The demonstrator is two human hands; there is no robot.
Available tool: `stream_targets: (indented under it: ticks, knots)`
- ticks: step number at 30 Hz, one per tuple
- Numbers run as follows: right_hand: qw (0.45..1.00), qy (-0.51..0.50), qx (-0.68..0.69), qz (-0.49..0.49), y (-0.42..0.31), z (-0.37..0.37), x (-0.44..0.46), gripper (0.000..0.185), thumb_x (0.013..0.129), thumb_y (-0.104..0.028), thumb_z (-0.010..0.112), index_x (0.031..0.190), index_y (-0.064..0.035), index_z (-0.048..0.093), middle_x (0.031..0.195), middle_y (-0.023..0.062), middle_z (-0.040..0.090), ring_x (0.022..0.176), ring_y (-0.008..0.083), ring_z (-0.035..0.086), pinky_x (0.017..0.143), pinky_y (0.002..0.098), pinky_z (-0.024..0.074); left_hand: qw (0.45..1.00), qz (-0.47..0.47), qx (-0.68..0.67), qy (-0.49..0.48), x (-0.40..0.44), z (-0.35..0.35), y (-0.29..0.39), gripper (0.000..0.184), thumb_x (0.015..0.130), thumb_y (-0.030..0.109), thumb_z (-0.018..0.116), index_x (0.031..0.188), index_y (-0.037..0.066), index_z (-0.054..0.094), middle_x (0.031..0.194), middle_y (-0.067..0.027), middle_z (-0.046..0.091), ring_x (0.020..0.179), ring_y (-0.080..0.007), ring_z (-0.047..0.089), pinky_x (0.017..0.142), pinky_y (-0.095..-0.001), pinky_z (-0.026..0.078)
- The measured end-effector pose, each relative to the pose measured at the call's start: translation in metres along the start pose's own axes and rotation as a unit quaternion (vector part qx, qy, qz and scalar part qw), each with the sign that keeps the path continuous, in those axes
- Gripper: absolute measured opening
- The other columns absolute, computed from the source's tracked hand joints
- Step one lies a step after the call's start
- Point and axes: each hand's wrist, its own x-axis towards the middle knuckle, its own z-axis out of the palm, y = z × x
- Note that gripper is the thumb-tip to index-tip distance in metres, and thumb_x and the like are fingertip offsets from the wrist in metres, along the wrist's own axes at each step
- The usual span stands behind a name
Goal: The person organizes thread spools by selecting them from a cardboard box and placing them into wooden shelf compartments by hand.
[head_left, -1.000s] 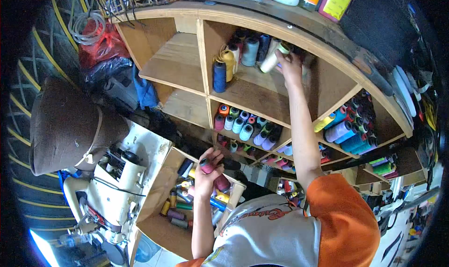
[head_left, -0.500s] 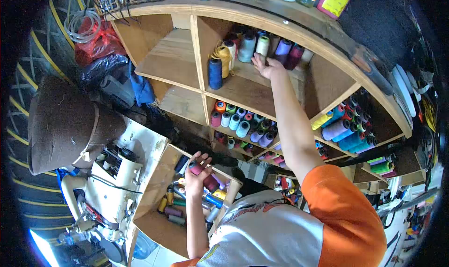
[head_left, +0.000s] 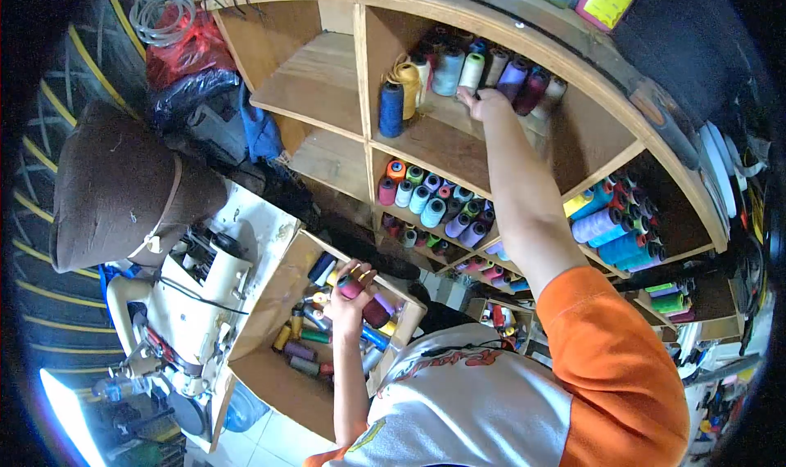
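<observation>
My left hand [head_left: 350, 297] is wrapped around a maroon thread cone [head_left: 352, 285], above an open wooden box [head_left: 282, 385] with several spools lying inside. Another dark maroon cone [head_left: 376, 314] is just beside that hand, partly covered. My right hand [head_left: 490, 104] reaches into the upper shelf compartment, its thumb and fingers apart in front of the standing cones. Closest to it are a pale green cone [head_left: 471, 72], a grey-brown cone [head_left: 495, 67] and a purple cone [head_left: 512, 77]. Farther left stand a mustard cone [head_left: 404, 89] and a blue cone [head_left: 391, 109].
Lower shelf compartments hold many cones, such as a light blue cone [head_left: 433, 212]. A white sewing machine [head_left: 205, 303] and a brown fabric-covered form [head_left: 123, 197] are at left. Bottles, including a yellow-labelled bottle [head_left: 610, 0], stand on the shelf top.
My right hand has drawn slightly away from the row of cones, and the grey-brown cone now shows standing between the pale green and purple ones. My left hand keeps its maroon cone. The view has shifted.
</observation>
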Motion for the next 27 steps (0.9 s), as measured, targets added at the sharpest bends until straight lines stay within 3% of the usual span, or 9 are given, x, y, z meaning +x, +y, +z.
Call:
stream_targets:
  ticks: [9, 11, 13, 14, 16, 18, 22, 25, 27]
  knots:
    - [0.98, -0.103, -0.141, -0.093, 0.003, -0.043, -0.014, 0.022, 0.093, -0.007, 0.041, 0.107, 0.0087, 0.048, 0.104, 0.0225, 0.057, 0.092, 0.037, 0.062, 0.078, 0.0451, 0.0578, 0.998, -0.028, -0.014, 0.046, 0.011, 0.023, 0.019, 0.049, 0.078, 0.006, 0.067, 0.122, 0.001, 0.045, 0.099, -0.013, 0.06, 0.079, -0.0195, 0.063, 0.068, -0.0311, 0.051]
    - [0.945, -0.144, -0.276, -0.098, 0.029, -0.053, -0.11, 0.021, 0.092, -0.01, 0.045, 0.101, 0.0081, 0.051, 0.096, 0.0169, 0.062, 0.086, 0.0297, 0.065, 0.078, 0.0391, 0.058, 0.999, -0.026, -0.016, 0.033, 0.016, 0.04, 0.033, 0.044, 0.082, 0.011, 0.066, 0.12, 0.001, 0.047, 0.093, -0.0102, 0.062, 0.075, -0.0174, 0.062, 0.069, -0.0301, 0.051]
    - [0.832, -0.298, -0.468, 0.006, 0.053, -0.087, -0.167, 0.026, 0.086, -0.024, 0.06, 0.098, -0.0004, 0.059, 0.094, 0.0089, 0.064, 0.08, 0.0196, 0.064, 0.072, 0.0336, 0.0548, 0.999, 0.017, 0.037, 0.02, 0.028, 0.058, 0.047, 0.041, 0.083, 0.012, 0.065, 0.119, 0.002, 0.048, 0.094, -0.0084, 0.061, 0.078, -0.0151, 0.06, 0.072, -0.0284, 0.05]
    - [0.655, -0.375, -0.655, 0.046, 0.051, -0.089, -0.205, 0.038, 0.081, -0.032, 0.067, 0.1, -0.0001, 0.06, 0.092, 0.0074, 0.065, 0.082, 0.0211, 0.064, 0.075, 0.0338, 0.0522, 0.997, 0.054, 0.051, 0.011, 0.036, 0.066, 0.048, 0.041, 0.083, 0.012, 0.065, 0.118, 0.002, 0.049, 0.095, -0.0079, 0.061, 0.079, -0.0144, 0.06, 0.073, -0.0276, 0.05]
    - [0.487, -0.514, -0.686, -0.168, 0.082, -0.121, -0.236, 0.042, 0.076, -0.029, 0.072, 0.105, -0.0004, 0.06, 0.091, 0.0096, 0.067, 0.082, 0.0231, 0.064, 0.079, 0.0327, 0.0505, 0.983, 0.134, 0.125, 0.007, 0.052, 0.089, 0.057, 0.037, 0.082, 0.012, 0.066, 0.115, 0.002, 0.052, 0.096, -0.0053, 0.061, 0.083, -0.0123, 0.057, 0.076, -0.026, 0.047]
    - [0.431, -0.471, -0.756, -0.145, 0.08, -0.109, -0.287, 0.046, 0.073, -0.026, 0.075, 0.109, -0.0014, 0.059, 0.093, 0.0109, 0.067, 0.084, 0.0211, 0.064, 0.079, 0.0341, 0.0492, 0.983, 0.135, 0.123, -0.02, 0.057, 0.12, 0.076, 0.037, 0.081, 0.012, 0.068, 0.113, 0.001, 0.053, 0.097, -0.0051, 0.06, 0.088, -0.0117, 0.056, 0.08, -0.0266, 0.045]
    - [0.535, -0.401, -0.69, -0.277, 0.073, -0.121, -0.262, 0.05, 0.073, -0.032, 0.072, 0.111, -0.004, 0.058, 0.098, 0.018, 0.065, 0.094, 0.0296, 0.062, 0.087, 0.0381, 0.0448, 0.959, 0.213, 0.177, -0.049, 0.069, 0.144, 0.087, 0.078, 0.074, 0.012, 0.075, 0.136, 0.007, 0.028, 0.126, -0.0164, 0.045, 0.116, -0.0229, 0.045, 0.094, -0.0361, 0.039]
    - [0.653, -0.232, -0.583, -0.425, 0.042, -0.094, -0.235, 0.045, 0.075, -0.038, 0.071, 0.106, -0.0066, 0.063, 0.096, 0.0103, 0.066, 0.091, 0.0212, 0.061, 0.086, 0.0335, 0.0427, 0.949, 0.251, 0.19, -0.033, 0.066, 0.142, 0.092, 0.097, 0.078, 0.012, 0.071, 0.144, 0.014, 0.0, 0.146, -0.022, 0.019, 0.135, -0.0324, 0.023, 0.098, -0.0453, 0.036]
    - [0.696, -0.16, -0.507, -0.482, 0.019, -0.083, -0.173, 0.038, 0.075, -0.028, 0.074, 0.104, -0.0066, 0.063, 0.085, 0.0063, 0.065, 0.077, 0.0166, 0.058, 0.076, 0.0291, 0.0434, 0.956, 0.234, 0.177, 0.018, 0.066, 0.126, 0.081, 0.1, 0.077, 0.008, 0.07, 0.144, 0.016, -0.005, 0.144, -0.0222, 0.025, 0.134, -0.0334, 0.024, 0.1, -0.0459, 0.032]
